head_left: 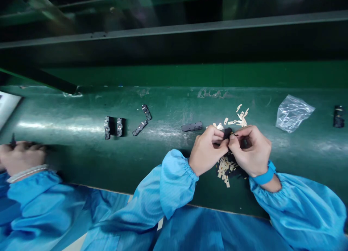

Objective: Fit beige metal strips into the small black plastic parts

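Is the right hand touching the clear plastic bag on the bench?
Apart: the head view shows a plain gap between the right hand and the clear plastic bag.

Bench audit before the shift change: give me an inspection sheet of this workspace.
surface: green bench, scuffed and worn in patches
job's things: small black part between both hands; beige strips in loose piles on either side of the hands
clutter: black plastic parts in a row; clear plastic bag
hands: left hand and right hand both pinching the part; blue wrist strap on the right
cables: nothing seen
surroundings: co-worker's hand at the bench, far left
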Demonstrator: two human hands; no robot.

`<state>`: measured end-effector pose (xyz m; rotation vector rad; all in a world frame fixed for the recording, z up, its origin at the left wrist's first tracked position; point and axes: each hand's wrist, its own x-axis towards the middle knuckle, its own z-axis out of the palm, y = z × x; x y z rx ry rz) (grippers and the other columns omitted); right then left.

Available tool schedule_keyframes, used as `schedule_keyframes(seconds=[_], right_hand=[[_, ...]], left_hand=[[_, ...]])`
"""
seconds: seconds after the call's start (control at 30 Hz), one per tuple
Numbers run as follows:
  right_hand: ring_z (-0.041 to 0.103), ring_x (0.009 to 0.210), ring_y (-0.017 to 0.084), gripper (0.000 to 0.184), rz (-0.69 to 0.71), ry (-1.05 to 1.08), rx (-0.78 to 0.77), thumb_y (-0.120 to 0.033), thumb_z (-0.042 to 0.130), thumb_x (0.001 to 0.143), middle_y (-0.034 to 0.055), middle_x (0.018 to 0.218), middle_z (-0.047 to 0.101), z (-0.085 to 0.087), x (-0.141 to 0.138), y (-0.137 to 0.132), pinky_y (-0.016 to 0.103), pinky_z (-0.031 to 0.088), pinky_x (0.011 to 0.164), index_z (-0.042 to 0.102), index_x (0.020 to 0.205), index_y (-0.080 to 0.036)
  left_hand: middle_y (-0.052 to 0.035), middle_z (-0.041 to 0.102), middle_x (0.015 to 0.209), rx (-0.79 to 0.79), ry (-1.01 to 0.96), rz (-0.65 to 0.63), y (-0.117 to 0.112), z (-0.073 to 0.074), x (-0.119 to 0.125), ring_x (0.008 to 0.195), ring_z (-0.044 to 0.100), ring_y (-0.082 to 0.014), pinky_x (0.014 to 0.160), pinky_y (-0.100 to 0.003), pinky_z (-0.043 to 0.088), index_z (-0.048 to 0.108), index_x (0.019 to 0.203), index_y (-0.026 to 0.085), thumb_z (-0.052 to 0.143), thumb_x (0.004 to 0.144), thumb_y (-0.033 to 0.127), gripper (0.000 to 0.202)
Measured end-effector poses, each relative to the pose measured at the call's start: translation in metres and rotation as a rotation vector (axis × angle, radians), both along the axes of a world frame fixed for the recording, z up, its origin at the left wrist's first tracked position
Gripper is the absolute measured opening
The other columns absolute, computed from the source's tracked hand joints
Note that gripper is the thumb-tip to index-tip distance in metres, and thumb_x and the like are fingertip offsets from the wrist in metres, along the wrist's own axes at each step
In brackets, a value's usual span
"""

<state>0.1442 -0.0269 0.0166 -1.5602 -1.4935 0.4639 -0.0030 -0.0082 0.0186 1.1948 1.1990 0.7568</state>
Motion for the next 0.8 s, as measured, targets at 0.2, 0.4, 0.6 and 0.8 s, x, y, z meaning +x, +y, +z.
schedule_keyframes(seconds=[0.2, 0.4, 0.6, 0.8], right_hand=[[0.054, 0.054, 0.014, 0.014, 0.007, 0.025, -0.005, -0.017, 0.071, 0.081, -0.0012, 0.066, 0.061, 0.001, 0.0, -0.001, 0.031, 0.044, 0.051, 0.058, 0.076, -0.023], [0.058, 0.059, 0.015, 0.011, 0.025, 0.081, -0.077, -0.019, 0.071, 0.083, -0.001, 0.069, 0.063, 0.001, 0.003, -0.002, 0.029, 0.045, 0.054, 0.061, 0.08, -0.023], [0.058, 0.058, 0.014, 0.01, 0.011, 0.157, -0.175, -0.022, 0.07, 0.086, -0.0013, 0.068, 0.063, 0.003, 0.004, -0.001, 0.027, 0.045, 0.053, 0.061, 0.081, -0.022], [0.054, 0.053, 0.012, 0.009, 0.015, 0.141, -0.204, -0.022, 0.067, 0.087, -0.0028, 0.064, 0.06, 0.002, 0.006, 0.001, 0.025, 0.043, 0.05, 0.06, 0.081, -0.021]], left_hand=[[-0.0002, 0.074, 0.085, 0.06, 0.029, 0.004, -0.001, 0.002, -0.001, 0.082, 0.076, -0.0165, 0.07, -0.024, 0.06, 0.055, 0.089, 0.021, 0.072, 0.084, 0.02, 0.018], [-0.0021, 0.077, 0.092, 0.169, 0.059, 0.007, 0.001, 0.003, -0.004, 0.086, 0.078, -0.0169, 0.074, -0.025, 0.063, 0.059, 0.092, 0.02, 0.068, 0.088, 0.02, 0.01], [-0.0029, 0.08, 0.098, 0.378, 0.169, 0.0, 0.0, -0.002, -0.008, 0.091, 0.079, -0.0169, 0.078, -0.024, 0.064, 0.066, 0.102, 0.021, 0.065, 0.091, 0.021, 0.011], [-0.0017, 0.08, 0.095, 0.599, 0.338, -0.041, -0.001, -0.007, -0.012, 0.084, 0.078, -0.0156, 0.075, -0.024, 0.062, 0.068, 0.107, 0.022, 0.063, 0.093, 0.02, 0.015]])
